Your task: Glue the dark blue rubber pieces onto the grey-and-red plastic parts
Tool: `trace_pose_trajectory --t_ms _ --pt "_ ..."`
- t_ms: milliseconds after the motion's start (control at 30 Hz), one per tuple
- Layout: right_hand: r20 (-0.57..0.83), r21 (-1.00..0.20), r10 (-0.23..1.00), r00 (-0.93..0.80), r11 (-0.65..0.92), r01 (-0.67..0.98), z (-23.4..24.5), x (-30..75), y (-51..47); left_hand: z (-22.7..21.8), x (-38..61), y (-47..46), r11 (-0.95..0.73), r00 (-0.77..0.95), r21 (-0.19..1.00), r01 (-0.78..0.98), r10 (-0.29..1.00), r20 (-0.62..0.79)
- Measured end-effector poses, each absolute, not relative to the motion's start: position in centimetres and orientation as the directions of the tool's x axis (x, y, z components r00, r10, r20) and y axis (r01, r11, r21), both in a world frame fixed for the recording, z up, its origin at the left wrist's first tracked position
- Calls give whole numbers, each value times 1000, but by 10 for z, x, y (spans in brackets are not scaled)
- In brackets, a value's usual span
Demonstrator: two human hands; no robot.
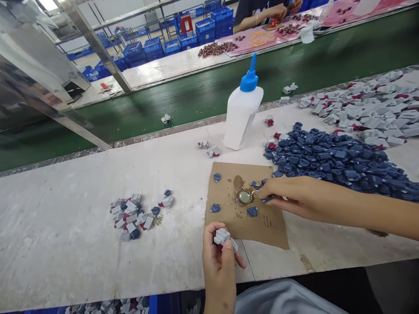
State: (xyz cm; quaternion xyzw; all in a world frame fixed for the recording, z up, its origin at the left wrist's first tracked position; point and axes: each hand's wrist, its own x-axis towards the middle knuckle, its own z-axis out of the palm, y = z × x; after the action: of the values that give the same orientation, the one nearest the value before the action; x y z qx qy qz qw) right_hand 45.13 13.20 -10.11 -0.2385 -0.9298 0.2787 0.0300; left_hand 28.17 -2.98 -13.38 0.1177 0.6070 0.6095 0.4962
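Between the thumb and fingers of my left hand (218, 264) is a small light-grey plastic piece (222, 236) with some maroon on it. My right hand (293, 196) reaches over the right side of a brown cardboard sheet (225, 224). Its fingertips are closed on a small dark blue plastic piece (266, 199), partly hidden by the fingers. A metal bottle cap (245, 196) with clear liquid in it lies on the cardboard amid wet spots. Around it are several loose blue pieces, one of them (252, 211) just below the cap.
A white squeeze bottle (241, 115) with a blue nozzle stands behind the cardboard. Heaps of blue pieces (330, 159) and grey-maroon pieces (376, 107) lie at right, a smaller mixed pile (131, 216) at left. Beyond runs a green conveyor belt (196, 102); a co-worker's hand (278, 11) shows across it.
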Motion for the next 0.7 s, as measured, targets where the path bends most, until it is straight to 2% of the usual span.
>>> trace_pose_trajectory --t_ms 100,200,267,400,500,600,700 --pt "17 -452 362 -932 834 316 -104 431 136 -130 281 -27 215 -484 820 -531 718 -501" --pt "105 -360 391 -914 872 332 -111 419 136 -126 278 -25 175 -491 780 -601 690 -533" --pt "120 -395 408 -905 856 333 -112 415 135 -124 275 -25 143 -489 747 -649 674 -554" --pt "67 -536 400 -914 787 305 -103 412 139 -120 270 -25 94 -482 687 -720 645 -593" --pt "-1 -559 386 -922 764 321 -94 413 141 -119 269 -25 92 -483 680 -727 635 -603" --pt "-51 -500 403 -914 782 373 -90 414 140 -119 269 -25 102 -484 680 -726 627 -611" --pt "-127 -368 476 -870 793 487 -93 415 136 -119 270 -25 105 -482 681 -725 629 -610"
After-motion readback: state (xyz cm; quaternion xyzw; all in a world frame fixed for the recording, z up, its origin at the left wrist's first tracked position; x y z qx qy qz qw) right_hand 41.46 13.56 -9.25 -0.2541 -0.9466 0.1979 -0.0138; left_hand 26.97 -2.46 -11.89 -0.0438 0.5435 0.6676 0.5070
